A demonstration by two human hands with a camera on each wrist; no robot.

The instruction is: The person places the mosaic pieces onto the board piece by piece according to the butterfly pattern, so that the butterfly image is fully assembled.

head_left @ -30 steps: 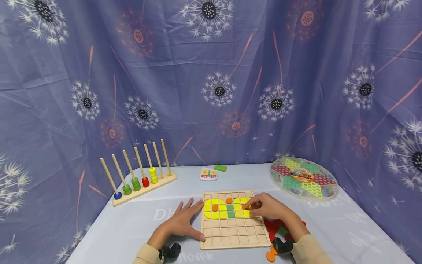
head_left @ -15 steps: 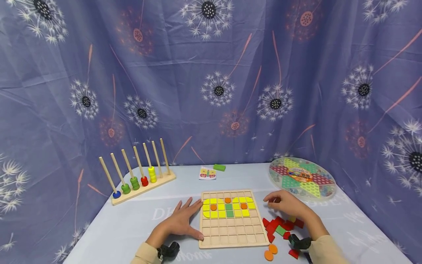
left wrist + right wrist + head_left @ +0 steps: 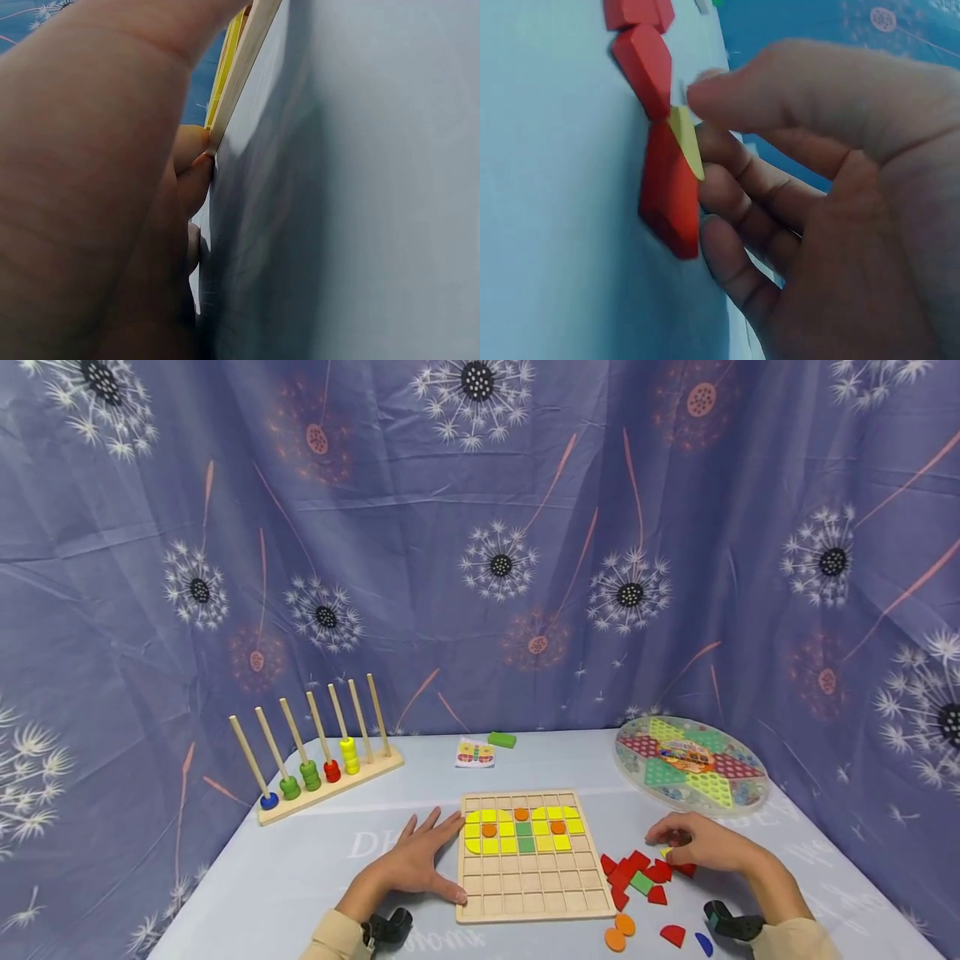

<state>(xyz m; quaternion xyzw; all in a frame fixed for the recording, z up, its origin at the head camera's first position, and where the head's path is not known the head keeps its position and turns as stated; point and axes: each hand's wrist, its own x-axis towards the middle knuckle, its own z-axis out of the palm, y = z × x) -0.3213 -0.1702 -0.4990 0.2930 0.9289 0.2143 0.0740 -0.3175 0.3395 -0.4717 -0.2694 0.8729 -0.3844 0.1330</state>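
A wooden grid board [image 3: 536, 885] lies on the table, its upper rows filled with yellow, orange and green pieces. My left hand [image 3: 420, 858] rests at the board's left edge with fingers spread and thumb touching the frame's lower left. The left wrist view shows fingertips against the board's side [image 3: 238, 82]. Right of the board, my right hand [image 3: 708, 842] hovers over loose pieces, thumb and fingers apart. Close to those fingertips is a yellow piece [image 3: 685, 142] with a curved edge, leaning on a red piece [image 3: 666, 191]. I see no grip on it.
Red pieces [image 3: 624, 873], a green one [image 3: 641, 883], orange discs [image 3: 615, 939] and a blue piece [image 3: 703, 944] lie right of the board. A pattern card [image 3: 476, 753], green block [image 3: 502, 740], peg stand [image 3: 330, 789] and round board [image 3: 690, 764] stand farther back.
My right hand has left the upper right of the board and moved right and down to the loose pieces. My left hand has stayed at the board's edge.
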